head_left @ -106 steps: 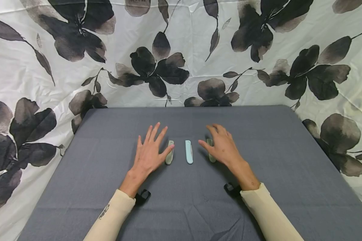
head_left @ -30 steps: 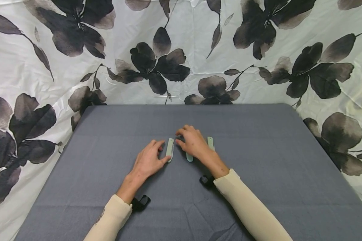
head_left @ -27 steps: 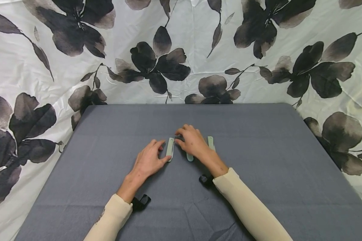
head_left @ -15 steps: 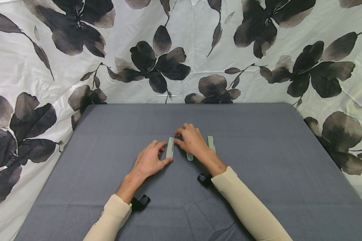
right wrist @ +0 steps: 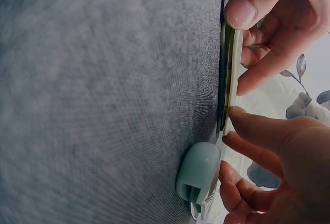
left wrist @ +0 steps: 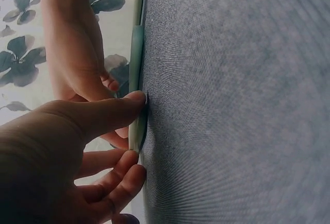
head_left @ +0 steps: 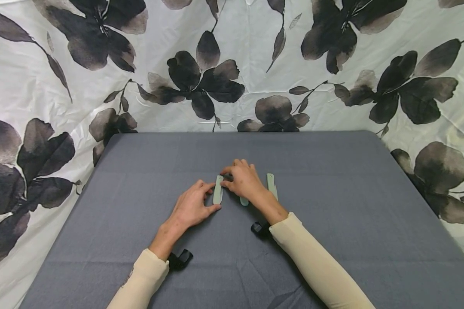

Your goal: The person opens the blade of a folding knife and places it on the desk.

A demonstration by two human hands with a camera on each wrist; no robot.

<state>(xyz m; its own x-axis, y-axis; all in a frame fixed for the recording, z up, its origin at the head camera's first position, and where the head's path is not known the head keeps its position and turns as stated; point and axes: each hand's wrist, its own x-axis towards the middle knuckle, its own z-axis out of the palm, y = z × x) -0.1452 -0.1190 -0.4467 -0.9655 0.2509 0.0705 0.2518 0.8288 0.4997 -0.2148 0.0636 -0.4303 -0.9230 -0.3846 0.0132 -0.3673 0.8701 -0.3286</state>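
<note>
Three folding knives lie in a row on the grey cloth. The left pale green folding knife [head_left: 218,190] is between both hands. My left hand [head_left: 191,204] has its thumb at the near end and its curled fingers along the left side. My right hand [head_left: 245,180] pinches the far end with thumb and index finger. In the right wrist view, both thumbs touch this pale green folding knife [right wrist: 233,74]. The middle mint folding knife [head_left: 244,201] is mostly hidden under my right hand; its rounded end [right wrist: 200,170] shows nearby. The right pale green folding knife [head_left: 271,185] lies beside my right wrist.
A grey cloth [head_left: 332,193] covers the table, with creases near the front. Behind the table's back edge hangs a white floral sheet [head_left: 147,116]. Black wrist cameras [head_left: 181,259] sit under both wrists.
From spread hands over the outer knives, my right hand has crossed left to the left folding knife and my left fingers have curled in. Over the last second, both hands shift only slightly.
</note>
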